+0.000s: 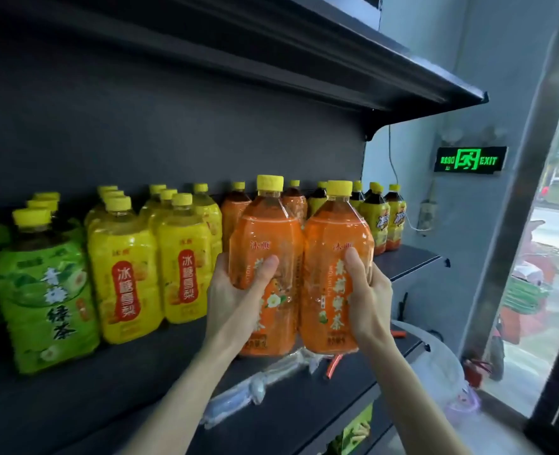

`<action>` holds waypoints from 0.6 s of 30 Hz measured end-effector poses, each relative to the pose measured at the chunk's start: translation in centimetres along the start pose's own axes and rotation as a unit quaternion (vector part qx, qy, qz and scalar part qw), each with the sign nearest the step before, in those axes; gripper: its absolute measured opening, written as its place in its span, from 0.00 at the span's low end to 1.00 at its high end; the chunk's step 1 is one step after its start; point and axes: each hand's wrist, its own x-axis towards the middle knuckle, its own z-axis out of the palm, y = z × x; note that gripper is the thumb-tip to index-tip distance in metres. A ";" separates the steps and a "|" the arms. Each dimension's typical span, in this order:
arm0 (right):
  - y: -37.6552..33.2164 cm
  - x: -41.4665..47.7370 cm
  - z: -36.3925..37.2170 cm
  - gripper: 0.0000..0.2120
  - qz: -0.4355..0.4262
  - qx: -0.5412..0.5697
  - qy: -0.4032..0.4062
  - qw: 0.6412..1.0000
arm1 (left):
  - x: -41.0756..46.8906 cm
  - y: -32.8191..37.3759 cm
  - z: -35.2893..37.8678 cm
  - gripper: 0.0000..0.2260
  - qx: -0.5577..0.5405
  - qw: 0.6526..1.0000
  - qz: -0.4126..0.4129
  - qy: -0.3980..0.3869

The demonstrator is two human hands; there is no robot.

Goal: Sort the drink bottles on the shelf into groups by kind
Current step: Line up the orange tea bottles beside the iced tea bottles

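Two orange-labelled tea bottles with yellow caps are held side by side in front of the black shelf (403,261). My left hand (235,297) grips the left orange bottle (266,231); my right hand (366,290) grips the right orange bottle (335,234). Behind them stand more orange bottles (234,208). To the left are yellow-labelled bottles (124,270) in rows, then green-labelled green tea bottles (45,300) at the far left. At the shelf's right end stand yellow-and-orange labelled dark tea bottles (378,218).
Crumpled clear plastic wrap (258,385) and an orange strip (332,366) lie on the shelf below the held bottles. Another black shelf (370,70) hangs overhead. A lit green exit sign (470,159) is on the wall at right, beside a glass door (553,257).
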 end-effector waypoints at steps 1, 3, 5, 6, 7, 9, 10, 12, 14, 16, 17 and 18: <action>0.7 1.6 -0.6 0.32 0.000 0.000 -0.002 1.000 | 0.8 -0.7 1.5 0.34 0.003 1.000 0.000 0.001; 2.1 4.7 -1.8 0.29 0.001 0.001 -0.016 1.000 | 2.2 -2.2 4.4 0.36 0.007 1.000 -0.003 0.009; 3.7 7.8 -3.0 0.27 0.005 0.006 -0.036 0.999 | 3.4 -3.7 7.4 0.37 0.012 1.000 -0.007 0.024; 4.5 9.2 -3.6 0.27 0.007 0.008 -0.045 0.999 | 3.8 -4.5 8.8 0.37 0.017 0.999 -0.009 0.034; 5.2 10.7 -4.2 0.27 0.007 0.009 -0.055 0.998 | 4.2 -5.2 10.2 0.38 0.023 0.999 -0.012 0.043; 6.4 13.7 -5.2 0.27 0.004 0.007 -0.077 0.997 | 5.0 -6.5 12.7 0.39 0.039 0.997 -0.020 0.061; 7.0 15.0 -5.6 0.27 0.003 0.006 -0.085 0.996 | 5.5 -7.0 13.7 0.39 0.043 0.996 -0.022 0.068; 8.1 17.5 -6.1 0.27 0.003 0.010 -0.105 0.994 | 6.4 -8.0 15.5 0.40 0.048 0.995 -0.026 0.085; 9.2 19.8 -6.1 0.28 0.008 0.020 -0.127 0.992 | 7.4 -8.6 17.0 0.37 0.057 0.992 -0.032 0.106; 10.3 21.6 -5.9 0.26 0.013 0.032 -0.146 0.989 | 8.4 -9.0 18.3 0.32 0.067 0.990 -0.042 0.116; 10.9 22.5 -5.7 0.25 0.015 0.038 -0.155 0.987 | 8.9 -9.3 18.9 0.30 0.069 0.989 -0.048 0.118; 11.5 23.4 -5.6 0.24 0.018 0.041 -0.163 0.986 | 9.5 -9.7 19.3 0.28 0.071 0.989 -0.052 0.120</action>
